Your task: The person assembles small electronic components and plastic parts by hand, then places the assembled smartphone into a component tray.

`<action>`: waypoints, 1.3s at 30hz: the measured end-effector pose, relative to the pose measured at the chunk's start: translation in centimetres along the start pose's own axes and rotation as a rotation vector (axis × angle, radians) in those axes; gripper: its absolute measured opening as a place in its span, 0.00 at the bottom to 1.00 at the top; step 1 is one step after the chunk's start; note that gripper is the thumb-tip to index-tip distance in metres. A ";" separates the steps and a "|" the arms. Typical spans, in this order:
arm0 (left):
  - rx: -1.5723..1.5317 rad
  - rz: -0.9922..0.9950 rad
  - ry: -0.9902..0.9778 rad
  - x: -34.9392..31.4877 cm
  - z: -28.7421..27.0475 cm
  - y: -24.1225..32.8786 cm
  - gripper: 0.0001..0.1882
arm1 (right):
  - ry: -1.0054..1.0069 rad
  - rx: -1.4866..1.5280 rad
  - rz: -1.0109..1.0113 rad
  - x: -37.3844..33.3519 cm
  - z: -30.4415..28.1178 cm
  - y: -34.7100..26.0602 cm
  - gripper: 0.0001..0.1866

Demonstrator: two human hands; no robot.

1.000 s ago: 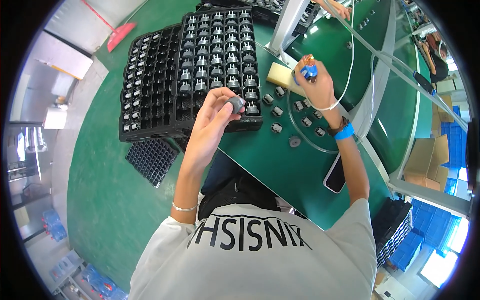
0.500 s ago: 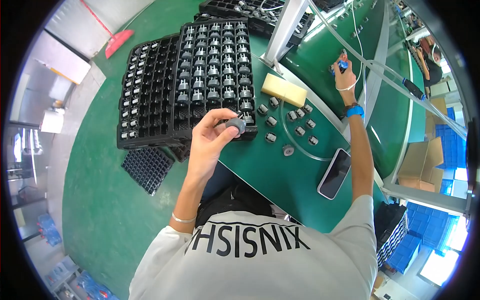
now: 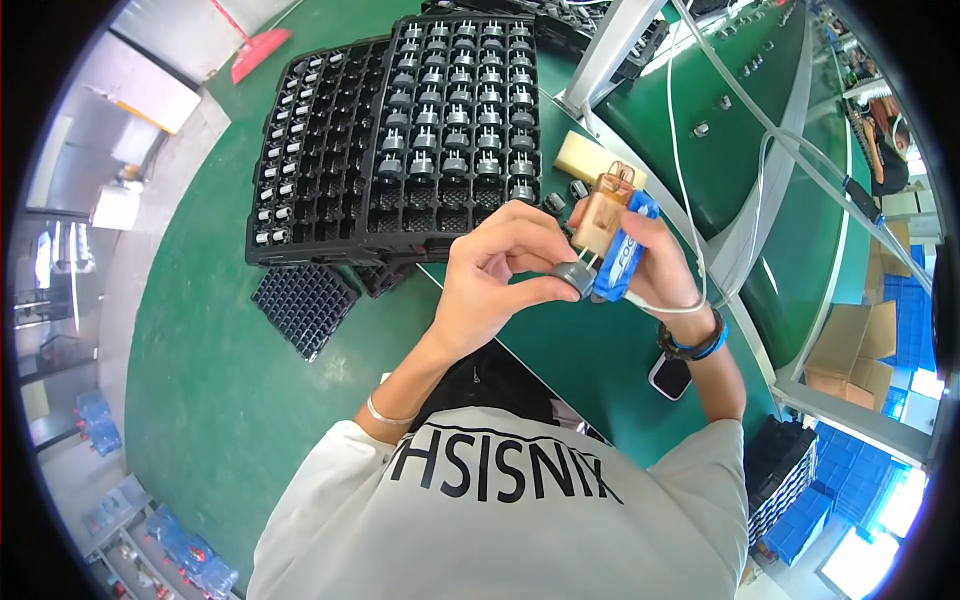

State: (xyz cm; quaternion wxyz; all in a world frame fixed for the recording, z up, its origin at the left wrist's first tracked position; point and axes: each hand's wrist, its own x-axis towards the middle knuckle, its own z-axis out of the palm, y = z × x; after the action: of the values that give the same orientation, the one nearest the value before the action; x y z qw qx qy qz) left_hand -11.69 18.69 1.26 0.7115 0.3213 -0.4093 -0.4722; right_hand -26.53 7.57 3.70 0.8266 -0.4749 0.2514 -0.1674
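In front of me, my left hand (image 3: 500, 268) pinches a dark grey round plug (image 3: 572, 281) between thumb and fingers, its metal pins up. My right hand (image 3: 662, 262) is closed around a hand-held device with a translucent amber block (image 3: 603, 212) and a blue-wrapped side (image 3: 630, 252). The plug's pins meet the lower end of the amber block; whether they are inside it I cannot tell. Left of my hands, a black tray (image 3: 425, 244) holds rows of similar plugs, with several bare pockets at its near end. A few loose plugs (image 3: 579, 188) lie behind the device.
Another black tray (image 3: 330, 170) with small pale parts stands to the left. A pale yellow block (image 3: 582, 153) lies beyond my hands. The phone (image 3: 670, 377) rests by my right forearm. A white cable (image 3: 672, 110) hangs before the green conveyor (image 3: 740, 180) and metal post (image 3: 610, 60).
My right hand has come back from the far right with the blue and amber device. My left hand has moved right with the plug, and the two now meet.
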 end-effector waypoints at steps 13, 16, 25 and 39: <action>0.098 -0.011 0.010 -0.4 0.5 0.0 0.16 | 0.049 -0.053 -0.026 -1.2 0.3 0.4 0.25; 0.126 0.034 0.022 -0.3 0.8 -0.4 0.18 | 0.044 -0.076 -0.036 -1.7 0.8 0.7 0.26; 0.927 0.168 0.185 1.7 -1.9 -0.8 0.15 | 0.382 -0.355 -0.294 1.6 -6.2 -0.1 0.20; 1.267 -0.027 -0.068 2.7 -3.2 -1.2 0.12 | 0.495 -1.240 -0.506 5.2 -8.4 1.8 0.20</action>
State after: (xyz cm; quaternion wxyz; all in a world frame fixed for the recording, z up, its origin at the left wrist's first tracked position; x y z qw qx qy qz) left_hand -8.81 16.01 -0.47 0.3638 0.6702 -0.6275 -0.1571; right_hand -27.03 -0.07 -2.74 0.2589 -0.8492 0.3627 -0.2834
